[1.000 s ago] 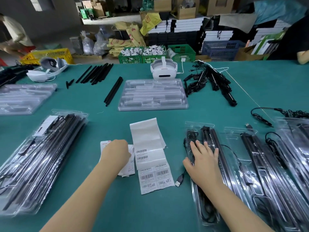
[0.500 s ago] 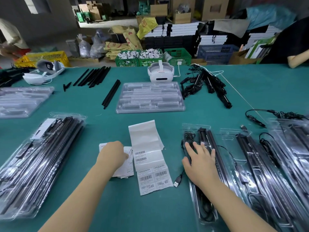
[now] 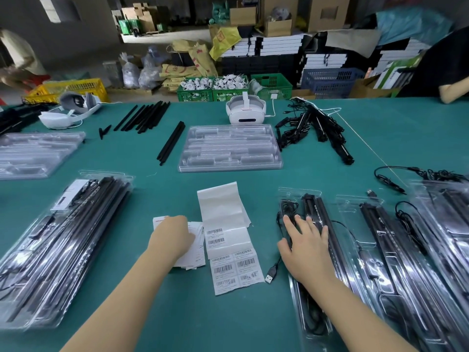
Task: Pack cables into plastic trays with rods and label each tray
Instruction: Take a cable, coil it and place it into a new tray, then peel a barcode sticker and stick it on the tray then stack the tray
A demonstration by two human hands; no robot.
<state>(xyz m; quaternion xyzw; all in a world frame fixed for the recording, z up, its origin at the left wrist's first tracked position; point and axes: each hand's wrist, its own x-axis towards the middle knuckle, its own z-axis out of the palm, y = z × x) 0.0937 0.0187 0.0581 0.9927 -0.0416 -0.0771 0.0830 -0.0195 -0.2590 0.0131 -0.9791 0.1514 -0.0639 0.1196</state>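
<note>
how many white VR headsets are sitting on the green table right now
2. One headset sits at the far middle of the table, behind the empty clear tray. Another headset lies at the far left. None seem hidden.

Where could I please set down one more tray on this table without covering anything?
Bare cloth lies near the far right, beyond the cable bundle, and in the near middle, between the left tray stack and the label strip. The right side is crowded with filled trays, where the right hand presses one.

left hand perhaps pinching labels, right hand flat on tray
</note>
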